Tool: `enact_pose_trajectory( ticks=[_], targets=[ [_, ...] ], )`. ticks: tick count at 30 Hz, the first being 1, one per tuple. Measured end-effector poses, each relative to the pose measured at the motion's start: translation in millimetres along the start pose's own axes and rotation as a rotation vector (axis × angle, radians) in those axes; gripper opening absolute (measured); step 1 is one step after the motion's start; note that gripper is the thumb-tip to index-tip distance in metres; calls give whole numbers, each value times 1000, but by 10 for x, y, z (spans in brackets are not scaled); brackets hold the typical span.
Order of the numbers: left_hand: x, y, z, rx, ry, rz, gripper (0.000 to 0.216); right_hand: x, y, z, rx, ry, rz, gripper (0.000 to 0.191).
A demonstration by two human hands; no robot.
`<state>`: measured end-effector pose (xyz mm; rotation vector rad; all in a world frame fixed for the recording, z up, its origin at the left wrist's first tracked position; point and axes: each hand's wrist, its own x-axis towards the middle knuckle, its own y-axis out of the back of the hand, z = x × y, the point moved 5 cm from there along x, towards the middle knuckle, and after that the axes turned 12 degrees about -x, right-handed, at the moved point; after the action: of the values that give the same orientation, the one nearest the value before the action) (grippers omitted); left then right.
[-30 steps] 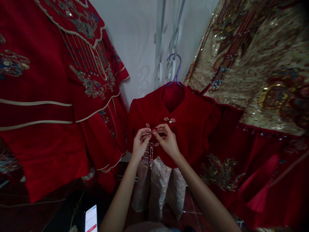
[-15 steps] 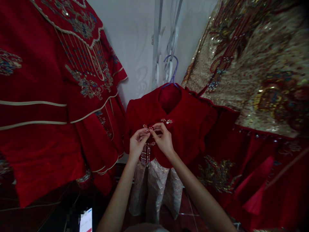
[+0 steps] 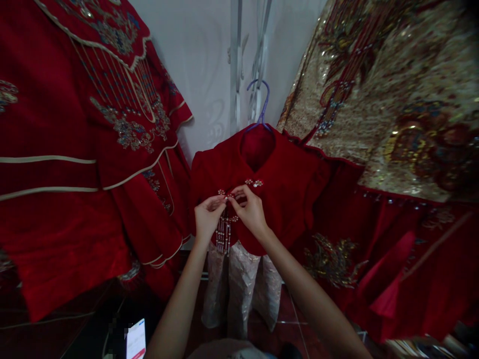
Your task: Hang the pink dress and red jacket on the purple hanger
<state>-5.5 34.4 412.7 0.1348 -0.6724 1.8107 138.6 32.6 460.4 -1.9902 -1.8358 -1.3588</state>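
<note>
In front of me a red velvet top (image 3: 288,199) hangs from a purple hanger (image 3: 263,107). Halfway down its front, my left hand (image 3: 207,217) and my right hand (image 3: 250,209) meet at a beaded frog button (image 3: 228,197). Thumb and fingers of both hands pinch it, one hand at each side; its exact fit is partly covered by fingertips. Above it sits another beaded fastener (image 3: 254,183). Just below, a beaded tassel (image 3: 223,237) dangles beside my left wrist. A pale shiny skirt (image 3: 243,284) falls beneath the top.
At left hangs a large red embroidered jacket (image 3: 123,124) with cream piping. On the right is a gold sequined garment (image 3: 366,114) over red cloth. Behind stands a white wall (image 3: 194,65) with a metal rack (image 3: 235,55). A lit phone (image 3: 135,340) shows at lower left.
The whole view has shifted slightly, so the garments appear a little further left and up. Both hands stay pinched at the same button, with only small finger movement.
</note>
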Motion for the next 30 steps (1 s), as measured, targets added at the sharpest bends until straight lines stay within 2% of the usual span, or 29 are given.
enact_pose_trajectory(
  ticks=[6, 10, 12, 15, 19, 23, 27, 30],
  targets=[
    [85, -33, 23, 89, -23, -99, 18, 13, -3, 7, -2, 15, -6, 9],
    [-13, 0, -8, 104, -58, -139, 23, -75, 35, 102, 110, -7, -124, 17],
    [-142, 64, -81, 148, -59, -115, 24, -179, 62, 242, 38, -75, -172, 17],
    [-392, 160, -244, 285, -64, -96, 17, -386, 70, 463, -201, -175, -261, 16],
    [-672, 218, -397, 437, -124, -66, 23, -593, 25, 557, -346, -183, -346, 18],
    [-777, 161, -361, 536, -201, -95, 26, -640, 1, 543, -366, -196, -327, 13],
    [-763, 70, -231, 823, -365, -188, 39, -647, -1, 550, -398, -180, -294, 8],
    [-730, 71, -218, 906, -424, -234, 33, -668, -1, 547, -377, -145, -280, 6]
  ],
)
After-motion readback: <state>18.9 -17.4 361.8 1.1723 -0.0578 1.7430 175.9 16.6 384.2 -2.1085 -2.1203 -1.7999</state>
